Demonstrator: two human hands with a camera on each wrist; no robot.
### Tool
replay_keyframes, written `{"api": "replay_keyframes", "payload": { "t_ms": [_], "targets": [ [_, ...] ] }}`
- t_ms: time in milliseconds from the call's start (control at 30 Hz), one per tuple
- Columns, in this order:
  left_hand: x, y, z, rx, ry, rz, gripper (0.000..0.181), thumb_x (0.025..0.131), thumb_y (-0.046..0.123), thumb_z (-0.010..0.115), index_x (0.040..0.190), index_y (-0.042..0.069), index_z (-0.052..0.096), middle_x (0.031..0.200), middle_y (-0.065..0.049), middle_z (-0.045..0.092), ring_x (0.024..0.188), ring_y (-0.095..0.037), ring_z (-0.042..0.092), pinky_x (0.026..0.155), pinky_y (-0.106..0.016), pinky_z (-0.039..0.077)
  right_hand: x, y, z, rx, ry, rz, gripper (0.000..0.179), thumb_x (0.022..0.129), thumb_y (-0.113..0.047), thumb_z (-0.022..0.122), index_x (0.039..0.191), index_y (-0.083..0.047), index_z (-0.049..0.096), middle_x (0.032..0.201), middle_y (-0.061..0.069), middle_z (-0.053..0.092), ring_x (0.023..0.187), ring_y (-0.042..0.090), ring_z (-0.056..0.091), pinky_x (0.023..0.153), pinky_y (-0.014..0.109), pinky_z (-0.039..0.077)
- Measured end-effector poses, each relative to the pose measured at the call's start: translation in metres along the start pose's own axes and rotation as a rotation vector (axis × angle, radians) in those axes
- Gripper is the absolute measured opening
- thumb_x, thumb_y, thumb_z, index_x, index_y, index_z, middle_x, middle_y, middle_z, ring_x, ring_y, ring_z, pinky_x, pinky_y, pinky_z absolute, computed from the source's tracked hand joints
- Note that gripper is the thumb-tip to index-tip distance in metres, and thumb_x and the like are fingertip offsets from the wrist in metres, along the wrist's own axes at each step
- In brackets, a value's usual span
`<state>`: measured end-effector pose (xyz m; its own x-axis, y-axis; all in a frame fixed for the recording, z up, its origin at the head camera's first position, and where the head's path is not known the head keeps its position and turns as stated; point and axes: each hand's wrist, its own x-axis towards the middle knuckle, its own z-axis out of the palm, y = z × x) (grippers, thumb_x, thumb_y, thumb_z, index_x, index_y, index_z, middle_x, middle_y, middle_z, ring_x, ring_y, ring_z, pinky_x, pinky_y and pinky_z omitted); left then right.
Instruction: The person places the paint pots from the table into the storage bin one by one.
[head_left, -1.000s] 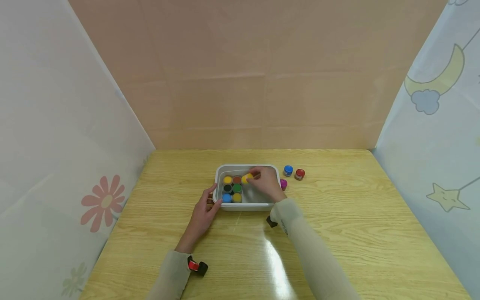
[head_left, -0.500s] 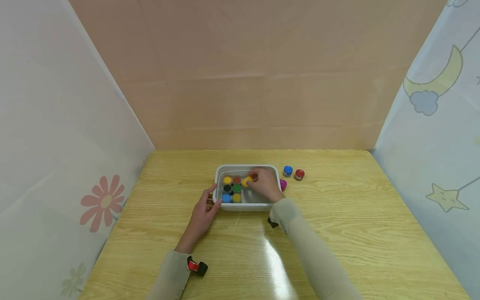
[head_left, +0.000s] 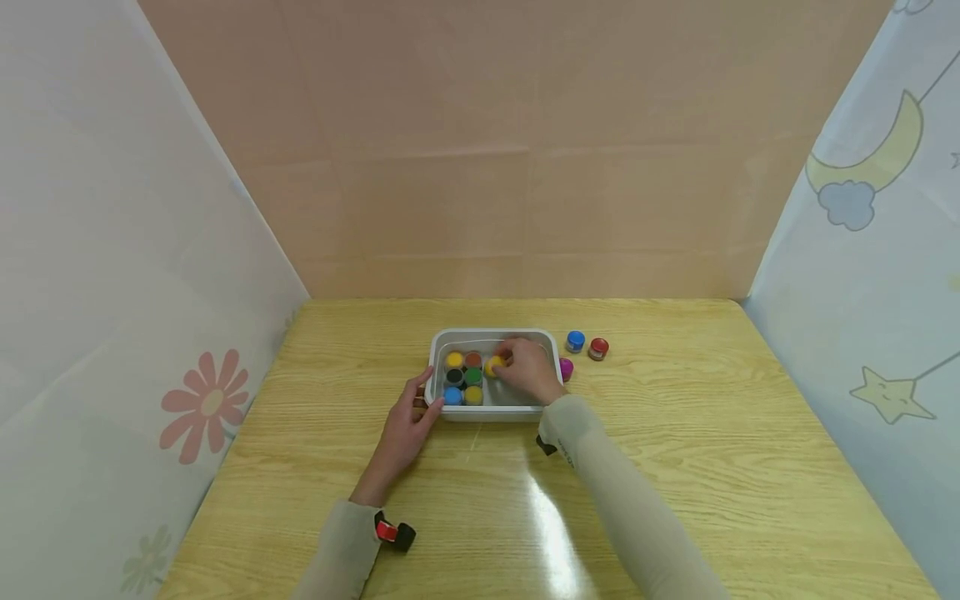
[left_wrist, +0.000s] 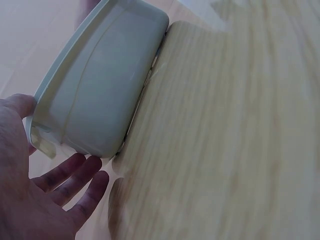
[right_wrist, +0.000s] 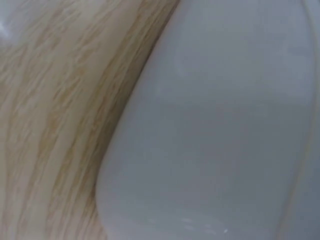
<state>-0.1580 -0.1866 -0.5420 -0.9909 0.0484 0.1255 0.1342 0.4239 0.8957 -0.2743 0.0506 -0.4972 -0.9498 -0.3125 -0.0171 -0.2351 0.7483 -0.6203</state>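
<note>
A white plastic box stands on the table. My left hand holds its near left corner, with the thumb at the rim; in the left wrist view the other fingers spread beside the end wall. Inside the box at the right, my right hand pinches a small paint pot with a yellow lid. Several paint pots stand left of it in two columns, among them a green-topped pot, a black-topped pot and a blue-topped pot. The right wrist view shows only box wall and table, not the fingers.
Right of the box, on the wooden table, stand a blue pot, a red pot and a magenta pot close by the box wall. A pink-brown backdrop rises behind the table, with patterned sheets at both sides.
My right hand has lowered the yellow-lidded paint pot slightly, bringing it beside the other pots in the box. The left hand has stayed at the box corner.
</note>
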Motion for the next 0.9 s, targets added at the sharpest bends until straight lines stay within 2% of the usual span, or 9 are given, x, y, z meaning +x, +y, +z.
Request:
{"api": "replay_keyframes", "payload": {
  "t_ms": [900],
  "targets": [
    [0.0003, -0.0007, -0.0005, -0.002, 0.001, 0.0, 0.06, 0.106, 0.039, 0.059, 0.16, 0.025, 0.037, 0.133, -0.01, 0.061, 0.11, -0.02, 0.062, 0.091, -0.033, 0.058, -0.001, 0.001, -0.002, 0.056, -0.008, -0.033, 0.023, 0.093, -0.011, 0.076, 0.115, -0.004, 0.075, 0.113, 0.012, 0.075, 0.101, 0.026, 0.072, 0.09, 0.041, 0.06]
  ]
}}
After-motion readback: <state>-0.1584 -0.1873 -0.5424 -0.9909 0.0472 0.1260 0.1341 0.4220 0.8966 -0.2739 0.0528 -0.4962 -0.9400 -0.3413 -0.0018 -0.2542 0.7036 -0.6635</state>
